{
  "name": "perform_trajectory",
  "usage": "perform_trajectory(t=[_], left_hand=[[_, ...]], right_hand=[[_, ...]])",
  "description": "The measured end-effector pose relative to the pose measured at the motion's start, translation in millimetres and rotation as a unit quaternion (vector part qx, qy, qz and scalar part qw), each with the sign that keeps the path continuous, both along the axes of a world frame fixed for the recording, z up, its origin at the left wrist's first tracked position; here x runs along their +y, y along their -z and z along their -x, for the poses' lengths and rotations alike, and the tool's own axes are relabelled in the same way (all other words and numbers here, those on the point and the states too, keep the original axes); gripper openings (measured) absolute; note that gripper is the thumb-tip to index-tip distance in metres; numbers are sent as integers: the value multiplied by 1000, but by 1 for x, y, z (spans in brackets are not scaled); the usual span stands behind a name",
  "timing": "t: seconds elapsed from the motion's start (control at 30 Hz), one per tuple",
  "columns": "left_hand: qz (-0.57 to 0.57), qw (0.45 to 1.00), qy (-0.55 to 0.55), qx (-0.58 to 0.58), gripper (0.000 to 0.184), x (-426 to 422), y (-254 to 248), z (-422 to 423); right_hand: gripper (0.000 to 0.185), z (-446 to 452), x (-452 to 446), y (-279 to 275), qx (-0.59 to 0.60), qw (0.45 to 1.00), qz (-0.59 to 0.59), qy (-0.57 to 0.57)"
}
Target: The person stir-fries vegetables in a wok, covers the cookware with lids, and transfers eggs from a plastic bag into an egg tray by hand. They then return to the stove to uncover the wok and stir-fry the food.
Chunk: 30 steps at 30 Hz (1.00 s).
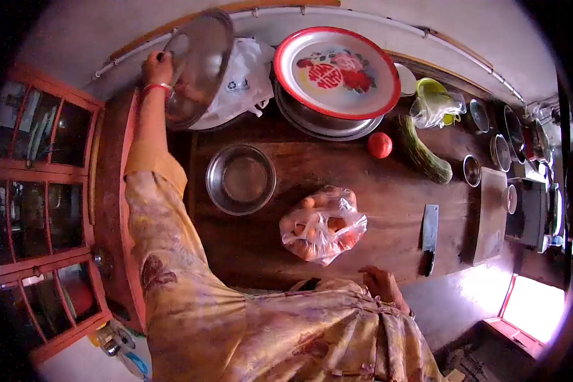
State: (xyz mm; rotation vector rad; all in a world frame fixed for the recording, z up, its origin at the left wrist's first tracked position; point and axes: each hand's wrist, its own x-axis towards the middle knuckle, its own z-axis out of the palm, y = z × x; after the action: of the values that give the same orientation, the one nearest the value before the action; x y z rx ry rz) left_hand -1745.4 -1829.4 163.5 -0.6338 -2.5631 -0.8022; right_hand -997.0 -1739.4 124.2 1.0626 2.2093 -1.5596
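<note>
Grey round lid (204, 70) tilted at far left, gripped in fingers of left hand (157, 67); right hand (382, 285) at near edge of brown wooden table (388, 184), fingers half-curled, can't tell if holding.

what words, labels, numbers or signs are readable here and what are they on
"囍", apparently: red emblem on the enamel tray
Triangular recycling-style symbol: on the white plastic bag; the print beside it is too small to read
No other readable text
</note>
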Motion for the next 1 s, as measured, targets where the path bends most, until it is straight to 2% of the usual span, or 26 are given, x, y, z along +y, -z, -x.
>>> perform_trajectory(t=[0.03, 0.1, 0.13, 0.23, 0.37, 0.43, 0.57, 0.63, 0.73, 0.83, 0.9, 0.93, 1.0], left_hand=[[0, 1000, 1, 5, 29, -13, -9, -4], [-137, 990, 8, -35, 32, -38, -30, -17], [-135, 990, 10, -31, 32, -40, -55, -51], [-194, 980, 45, -27, 32, -57, -87, -117], [-284, 950, 106, -76, 31, -75, -101, -211], [-325, 928, 139, -116, 31, -72, -104, -268], [-379, 880, 199, -203, 30, -57, -101, -381], [-392, 856, 228, -248, 30, -41, -96, -436], [-392, 820, 276, -314, 30, -3, -88, -517], [-363, 768, 350, -396, 29, 58, -75, -592], [-333, 729, 394, -450, 29, 99, -63, -647], [-317, 709, 416, -473, 29, 117, -58, -677], [-285, 677, 456, -503, 29, 150, -51, -737]], right_hand=[[22, 0, 1, -3, -37, 999, -6, -17], [21, -5, 4, -3, -13, 999, -19, -22], [21, -10, 4, -3, 4, 999, -32, -30], [19, -19, 2, -3, 62, 997, -35, -13], [19, -56, 0, 21, 50, 999, -12, -1], [20, -78, -1, 35, 120, 992, -38, 15], [20, -115, 6, 18, 104, 993, -62, 4], [19, -145, 7, 22, 209, 972, -108, 15], [19, -191, 16, -10, 186, 975, -110, 50], [19, -242, 14, 2, 236, 949, -180, 110], [20, -283, 16, 2, 206, 951, -190, 133], [20, -307, 17, -4, 191, 944, -200, 181], [18, -352, 20, -15, 201, 934, -209, 206]])
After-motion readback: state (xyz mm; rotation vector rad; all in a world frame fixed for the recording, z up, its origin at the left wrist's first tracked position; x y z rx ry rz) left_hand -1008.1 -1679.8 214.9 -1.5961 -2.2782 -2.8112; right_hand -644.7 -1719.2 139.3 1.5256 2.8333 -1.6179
